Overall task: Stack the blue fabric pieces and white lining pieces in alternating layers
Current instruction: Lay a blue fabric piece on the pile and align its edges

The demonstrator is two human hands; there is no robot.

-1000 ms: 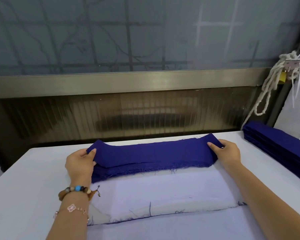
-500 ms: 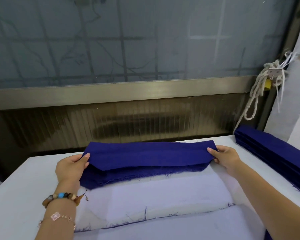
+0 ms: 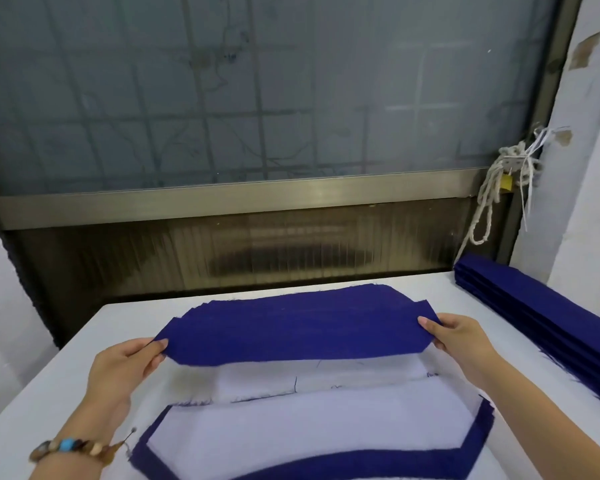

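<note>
A single blue fabric piece [image 3: 302, 332] hangs stretched above the table. My left hand [image 3: 125, 370] pinches its left end and my right hand [image 3: 459, 337] pinches its right end. Behind it, more blue pieces [image 3: 361, 292] lie in a pile on the table. Beneath it lies a pile of white lining pieces [image 3: 326, 379]. Nearest to me is the stack [image 3: 194, 459], with a white lining piece [image 3: 309, 431] on top and blue edges showing around it.
A white table [image 3: 49, 393] bears everything. A second pile of folded blue fabric [image 3: 541, 323] lies along its right edge. A window frame and ribbed panel [image 3: 257, 251] stand right behind the table, with a knotted white rope [image 3: 492, 199] at the right.
Both hands have lifted one blue piece off the far pile and drawn it toward me, over the white lining. The view has tilted, showing the near stack.
</note>
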